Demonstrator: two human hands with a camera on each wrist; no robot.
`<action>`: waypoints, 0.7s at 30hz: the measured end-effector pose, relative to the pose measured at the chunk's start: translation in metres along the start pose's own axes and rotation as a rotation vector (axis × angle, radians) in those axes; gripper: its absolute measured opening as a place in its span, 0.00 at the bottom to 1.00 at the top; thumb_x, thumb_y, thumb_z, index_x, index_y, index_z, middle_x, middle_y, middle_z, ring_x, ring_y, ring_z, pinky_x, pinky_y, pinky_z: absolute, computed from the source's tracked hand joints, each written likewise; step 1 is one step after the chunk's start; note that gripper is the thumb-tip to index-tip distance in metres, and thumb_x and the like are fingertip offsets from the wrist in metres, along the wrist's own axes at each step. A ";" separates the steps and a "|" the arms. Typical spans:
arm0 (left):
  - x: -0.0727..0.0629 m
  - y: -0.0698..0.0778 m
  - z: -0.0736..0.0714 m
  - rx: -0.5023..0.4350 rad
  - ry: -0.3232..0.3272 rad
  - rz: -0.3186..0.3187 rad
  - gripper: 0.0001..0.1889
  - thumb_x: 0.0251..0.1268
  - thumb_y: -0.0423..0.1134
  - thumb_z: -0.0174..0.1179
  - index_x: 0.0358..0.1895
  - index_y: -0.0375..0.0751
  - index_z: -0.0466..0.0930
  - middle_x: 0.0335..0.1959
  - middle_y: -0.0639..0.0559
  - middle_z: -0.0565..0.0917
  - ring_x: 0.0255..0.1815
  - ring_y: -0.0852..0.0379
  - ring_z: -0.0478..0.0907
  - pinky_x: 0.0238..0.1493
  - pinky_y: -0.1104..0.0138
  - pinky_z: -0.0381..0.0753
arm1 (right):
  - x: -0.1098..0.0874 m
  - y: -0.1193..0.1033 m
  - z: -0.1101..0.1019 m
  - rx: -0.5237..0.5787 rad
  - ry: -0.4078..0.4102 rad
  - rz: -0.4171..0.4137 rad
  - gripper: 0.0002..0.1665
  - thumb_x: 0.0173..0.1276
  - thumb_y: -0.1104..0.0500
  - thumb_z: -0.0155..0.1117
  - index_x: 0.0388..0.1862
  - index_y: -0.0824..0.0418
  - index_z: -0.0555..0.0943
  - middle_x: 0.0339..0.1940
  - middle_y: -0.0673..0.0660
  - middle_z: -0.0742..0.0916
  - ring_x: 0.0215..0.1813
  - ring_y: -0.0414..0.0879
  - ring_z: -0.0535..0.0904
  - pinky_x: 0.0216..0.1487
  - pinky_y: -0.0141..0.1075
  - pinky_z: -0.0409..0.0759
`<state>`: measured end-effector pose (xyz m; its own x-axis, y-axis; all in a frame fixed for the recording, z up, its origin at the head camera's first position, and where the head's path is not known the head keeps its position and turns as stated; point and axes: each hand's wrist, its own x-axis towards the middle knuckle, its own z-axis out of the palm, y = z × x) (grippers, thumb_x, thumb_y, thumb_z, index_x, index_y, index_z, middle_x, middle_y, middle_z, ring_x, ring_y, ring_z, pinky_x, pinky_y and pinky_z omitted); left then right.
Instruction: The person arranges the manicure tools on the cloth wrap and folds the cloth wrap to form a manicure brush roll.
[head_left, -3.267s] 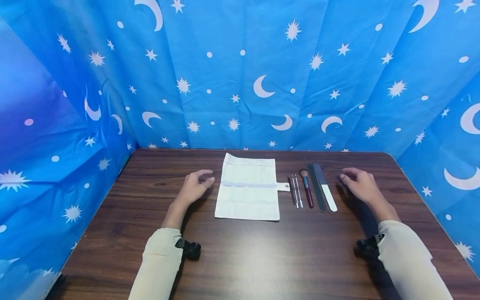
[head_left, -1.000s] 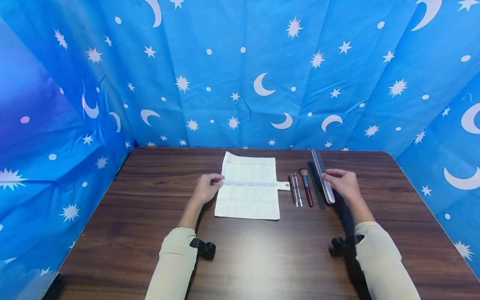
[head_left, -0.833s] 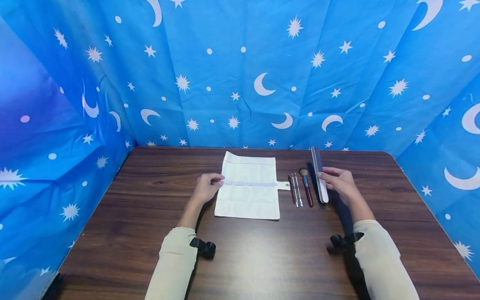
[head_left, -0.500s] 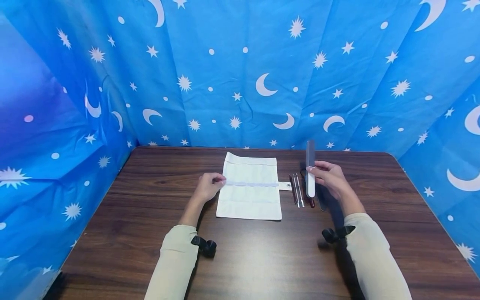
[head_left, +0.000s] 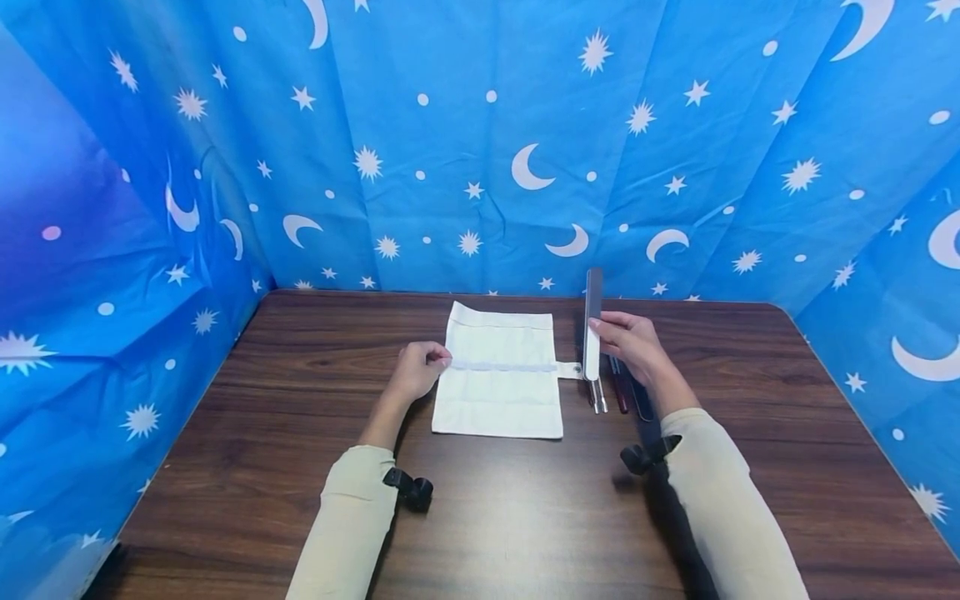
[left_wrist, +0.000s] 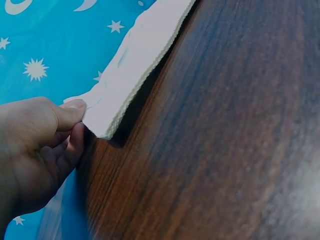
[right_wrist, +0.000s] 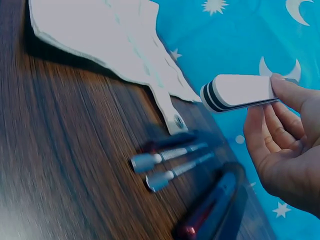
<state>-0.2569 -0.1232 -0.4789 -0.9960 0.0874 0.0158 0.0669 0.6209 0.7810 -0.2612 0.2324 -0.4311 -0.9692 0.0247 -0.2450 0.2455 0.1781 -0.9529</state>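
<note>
My right hand (head_left: 633,343) pinches a black-and-white nail file (head_left: 592,354) between thumb and fingers, raised over the table by the pouch strap. In the right wrist view the nail file's white end (right_wrist: 242,90) shows black and white layers along its edge. My left hand (head_left: 420,371) pinches the left edge of a white cloth roll-up pouch (head_left: 498,404), which lies spread out with a stitched band across its middle. In the left wrist view, thumb and fingertips hold a corner of this pouch (left_wrist: 137,65).
Two metal cuticle pushers (right_wrist: 159,181) and a dark slim tool (right_wrist: 167,142) lie beside the snap strap (right_wrist: 170,117). Right of them are a makeup brush (head_left: 621,395) with a dark red handle and a black nail file (head_left: 642,403). A starry blue cloth (head_left: 450,125) hangs behind the table.
My right hand has picked up the black-and-white nail file from the right end of the row and carried it left. My left hand has moved right onto the pouch's edge.
</note>
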 end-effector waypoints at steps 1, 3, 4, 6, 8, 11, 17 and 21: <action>0.000 0.000 0.000 0.000 0.001 -0.001 0.06 0.73 0.33 0.60 0.41 0.37 0.86 0.37 0.43 0.86 0.36 0.53 0.78 0.38 0.66 0.76 | 0.001 -0.001 0.003 -0.002 0.000 0.004 0.37 0.77 0.51 0.59 0.77 0.68 0.63 0.68 0.62 0.75 0.48 0.32 0.79 0.64 0.36 0.80; 0.000 0.000 0.001 -0.006 0.002 -0.004 0.06 0.73 0.33 0.59 0.41 0.37 0.86 0.37 0.43 0.86 0.35 0.53 0.78 0.38 0.66 0.76 | 0.004 -0.002 0.009 -0.008 -0.007 0.012 0.37 0.78 0.51 0.58 0.77 0.67 0.63 0.70 0.64 0.74 0.49 0.34 0.78 0.67 0.38 0.78; 0.000 0.000 0.001 -0.010 0.003 -0.007 0.06 0.73 0.33 0.59 0.41 0.37 0.86 0.37 0.44 0.86 0.36 0.53 0.78 0.38 0.66 0.76 | 0.005 -0.002 0.012 -0.007 -0.015 0.011 0.36 0.78 0.51 0.58 0.78 0.67 0.63 0.70 0.63 0.74 0.49 0.34 0.78 0.67 0.38 0.78; 0.000 0.000 0.002 -0.011 0.004 -0.010 0.06 0.74 0.33 0.59 0.41 0.38 0.86 0.38 0.44 0.86 0.36 0.53 0.78 0.39 0.65 0.76 | 0.008 -0.002 0.018 0.011 -0.034 0.005 0.36 0.78 0.52 0.57 0.78 0.67 0.62 0.68 0.63 0.75 0.49 0.34 0.79 0.66 0.37 0.79; 0.001 -0.001 0.002 -0.017 0.001 -0.013 0.07 0.74 0.33 0.58 0.42 0.38 0.86 0.39 0.44 0.86 0.37 0.53 0.78 0.40 0.64 0.77 | 0.011 -0.002 0.026 0.021 -0.052 -0.002 0.35 0.79 0.53 0.57 0.78 0.68 0.62 0.66 0.61 0.76 0.50 0.35 0.79 0.65 0.37 0.79; 0.002 -0.003 0.002 -0.026 -0.002 -0.019 0.07 0.74 0.34 0.58 0.42 0.38 0.86 0.40 0.44 0.87 0.38 0.52 0.79 0.42 0.64 0.78 | 0.015 -0.003 0.038 0.034 -0.066 0.006 0.34 0.78 0.55 0.58 0.76 0.67 0.64 0.65 0.61 0.77 0.52 0.39 0.79 0.67 0.41 0.78; 0.003 -0.005 0.003 -0.034 0.009 -0.022 0.07 0.74 0.33 0.58 0.41 0.38 0.86 0.38 0.44 0.86 0.36 0.53 0.78 0.39 0.65 0.76 | 0.023 -0.003 0.062 0.047 -0.077 0.011 0.32 0.76 0.55 0.61 0.73 0.68 0.68 0.67 0.65 0.77 0.58 0.45 0.80 0.69 0.45 0.76; 0.003 -0.005 0.004 -0.035 0.012 -0.014 0.06 0.74 0.33 0.58 0.40 0.38 0.86 0.36 0.44 0.86 0.34 0.54 0.77 0.37 0.66 0.74 | 0.026 -0.004 0.073 0.048 -0.065 -0.003 0.32 0.75 0.55 0.63 0.72 0.68 0.70 0.66 0.65 0.79 0.54 0.42 0.83 0.67 0.43 0.78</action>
<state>-0.2599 -0.1225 -0.4854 -0.9975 0.0699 0.0122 0.0515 0.5945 0.8025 -0.2861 0.1601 -0.4468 -0.9670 -0.0405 -0.2516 0.2445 0.1312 -0.9607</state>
